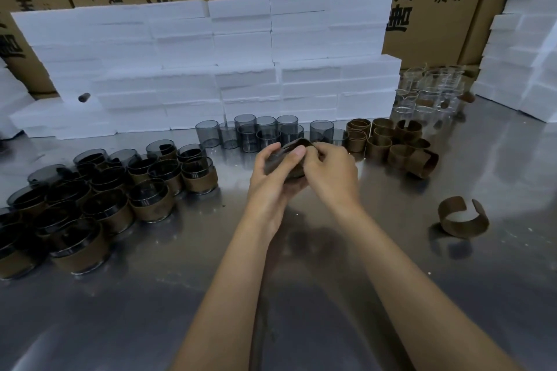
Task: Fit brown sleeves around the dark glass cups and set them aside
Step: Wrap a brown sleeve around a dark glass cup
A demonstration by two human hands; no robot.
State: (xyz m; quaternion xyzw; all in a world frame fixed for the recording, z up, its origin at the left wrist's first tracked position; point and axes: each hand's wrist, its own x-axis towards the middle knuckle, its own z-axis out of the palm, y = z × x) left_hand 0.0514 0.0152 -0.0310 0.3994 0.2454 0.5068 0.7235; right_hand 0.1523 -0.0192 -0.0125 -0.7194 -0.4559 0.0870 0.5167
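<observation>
Both hands grip one dark cup [297,170] at the centre of the frame: the left hand [272,173] cradles it from below, fingers curled round it, while the right hand [327,170] pinches a brown sleeve [297,146] at its top. Sleeved cups [120,190] crowd the left, bare cups [265,132] stand behind, and loose sleeves [391,141] lie at the right on the steel table [391,295].

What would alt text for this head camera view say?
Both hands, left and right, work a brown sleeve around a dark glass cup over a steel table. Sleeved cups cluster left; spare sleeves lie right.
</observation>
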